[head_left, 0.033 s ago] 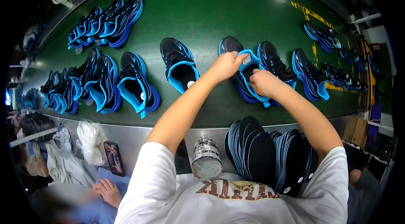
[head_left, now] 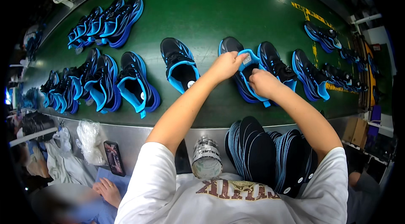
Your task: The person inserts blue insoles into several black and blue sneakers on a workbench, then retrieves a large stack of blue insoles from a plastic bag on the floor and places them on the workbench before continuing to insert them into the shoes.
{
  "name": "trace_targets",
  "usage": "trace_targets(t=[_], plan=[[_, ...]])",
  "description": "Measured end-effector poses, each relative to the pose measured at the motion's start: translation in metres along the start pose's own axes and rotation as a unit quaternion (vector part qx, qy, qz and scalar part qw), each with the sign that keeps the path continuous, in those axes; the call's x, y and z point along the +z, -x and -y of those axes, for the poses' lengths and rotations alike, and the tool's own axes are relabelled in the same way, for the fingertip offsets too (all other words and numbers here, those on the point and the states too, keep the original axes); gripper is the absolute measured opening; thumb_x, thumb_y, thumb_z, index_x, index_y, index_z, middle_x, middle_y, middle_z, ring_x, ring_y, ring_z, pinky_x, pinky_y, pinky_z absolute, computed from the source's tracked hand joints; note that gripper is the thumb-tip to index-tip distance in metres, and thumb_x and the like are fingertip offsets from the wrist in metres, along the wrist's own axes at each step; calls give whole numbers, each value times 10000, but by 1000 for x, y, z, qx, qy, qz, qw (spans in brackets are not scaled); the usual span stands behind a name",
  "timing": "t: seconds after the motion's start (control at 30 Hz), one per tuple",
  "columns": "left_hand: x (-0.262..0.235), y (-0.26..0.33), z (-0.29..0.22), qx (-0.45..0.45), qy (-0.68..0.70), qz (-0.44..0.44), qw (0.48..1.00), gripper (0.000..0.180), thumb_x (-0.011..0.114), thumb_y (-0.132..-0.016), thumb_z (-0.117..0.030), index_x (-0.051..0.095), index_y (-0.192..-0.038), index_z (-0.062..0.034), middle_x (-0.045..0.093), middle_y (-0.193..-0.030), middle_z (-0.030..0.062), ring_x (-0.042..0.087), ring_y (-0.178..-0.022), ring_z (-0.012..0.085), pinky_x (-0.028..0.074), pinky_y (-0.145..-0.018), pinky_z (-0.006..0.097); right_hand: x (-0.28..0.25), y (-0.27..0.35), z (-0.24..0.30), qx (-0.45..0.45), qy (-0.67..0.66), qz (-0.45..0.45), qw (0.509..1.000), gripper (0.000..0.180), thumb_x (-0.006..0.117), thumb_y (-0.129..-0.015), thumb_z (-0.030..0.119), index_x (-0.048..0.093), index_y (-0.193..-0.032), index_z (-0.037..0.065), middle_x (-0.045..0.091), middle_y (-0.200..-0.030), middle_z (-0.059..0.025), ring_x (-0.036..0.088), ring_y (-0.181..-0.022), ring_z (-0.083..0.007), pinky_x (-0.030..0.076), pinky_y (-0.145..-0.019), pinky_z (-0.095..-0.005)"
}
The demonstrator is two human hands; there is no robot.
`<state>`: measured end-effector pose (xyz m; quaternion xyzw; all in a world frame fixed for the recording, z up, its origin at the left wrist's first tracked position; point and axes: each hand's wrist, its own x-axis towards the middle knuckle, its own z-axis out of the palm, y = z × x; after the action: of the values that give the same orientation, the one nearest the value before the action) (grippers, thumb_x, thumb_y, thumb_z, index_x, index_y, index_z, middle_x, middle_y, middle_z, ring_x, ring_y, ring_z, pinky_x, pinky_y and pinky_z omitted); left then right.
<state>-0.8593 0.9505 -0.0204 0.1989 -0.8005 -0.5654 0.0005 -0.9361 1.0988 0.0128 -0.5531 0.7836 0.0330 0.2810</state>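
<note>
Centre-right of the frame, on the green conveyor belt (head_left: 202, 8), a black-and-blue sneaker (head_left: 242, 84) lies steadied for work inside. The left hand (head_left: 228, 64) pinches its blue collar back; the right hand (head_left: 262, 83) has fingers curled into the opening. Stacked insoles (head_left: 265, 156) wait below.

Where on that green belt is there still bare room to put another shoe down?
The far half of the green conveyor belt is bare, between the upper-left cluster of black-and-blue sneakers and the yellow marking. The near row is crowded, most tightly around the left hand and right hand.
</note>
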Motion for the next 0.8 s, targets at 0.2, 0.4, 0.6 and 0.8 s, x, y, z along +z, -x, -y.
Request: trace_targets(t=[0.2,0.4,0.6,0.8], plan=[[4,-8,13,16,11,-6,1000,455,473,-849,-397,547,-703,28,497,-540,109,477,-530,167,390,-512,320,22,-11,1,6,27,-99,995,126,507,-725,92,603,-742,13,531,-845,-159,537,-839,-297,457,-734,-377],[-2,-2,8,21,-22,20,999,443,484,-846,-389,558,-717,29,501,-553,84,443,-527,142,377,-503,294,19,-17,7,36,65,9,997,150,496,-738,94,590,-823,12,523,-949,-181,526,-895,-293,452,-768,-360],[4,-4,13,18,101,6,995,445,525,-815,-388,550,-687,38,526,-558,122,495,-539,164,393,-502,313,17,-20,9,44,108,89,989,263,481,-765,109,572,-988,1,476,-1086,-169,453,-1020,-285,400,-841,-362],[23,2,0,-64,250,-55,965,421,570,-793,-393,611,-842,24,526,-622,4,432,-568,63,352,-497,219,3,-20,28,8,286,274,918,272,480,-770,132,613,-972,8,436,-1192,-138,408,-1081,-268,367,-870,-331]])
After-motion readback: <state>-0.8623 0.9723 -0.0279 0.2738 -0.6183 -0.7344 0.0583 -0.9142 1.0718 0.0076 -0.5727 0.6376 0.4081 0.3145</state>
